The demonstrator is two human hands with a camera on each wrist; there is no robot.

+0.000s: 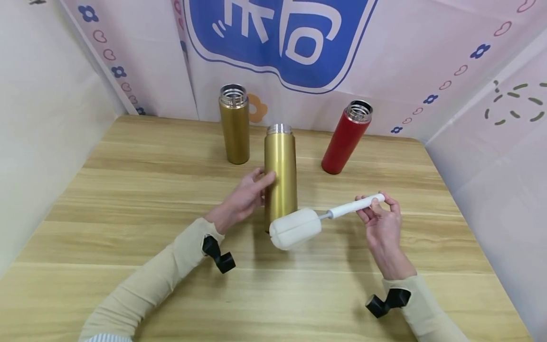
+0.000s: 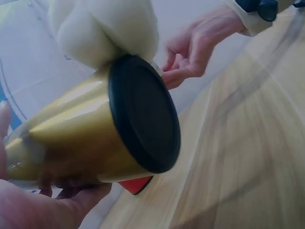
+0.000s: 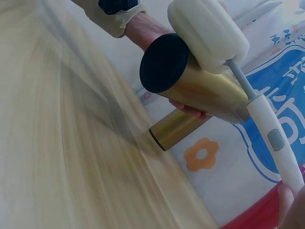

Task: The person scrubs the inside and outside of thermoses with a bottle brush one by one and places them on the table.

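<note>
My left hand point(image 1: 245, 195) grips a gold thermos flask point(image 1: 280, 166) around its body. The flask is lidless, its steel neck points away from me, and its black base point(image 2: 145, 114) shows in the left wrist view, raised off the table. With thumb and fingers my right hand point(image 1: 382, 225) pinches the white handle point(image 1: 354, 206) of a bottle brush. The white sponge head point(image 1: 297, 228) of that brush lies right at the lower end of the gold flask, outside it, overlapping the base in the head view.
Behind stand a second gold flask point(image 1: 235, 128) at the left and a red flask point(image 1: 345, 140) at the right, both lidless. A printed cloth backdrop point(image 1: 363, 104) rises at the far edge of the wooden table point(image 1: 171, 156). White walls flank both sides.
</note>
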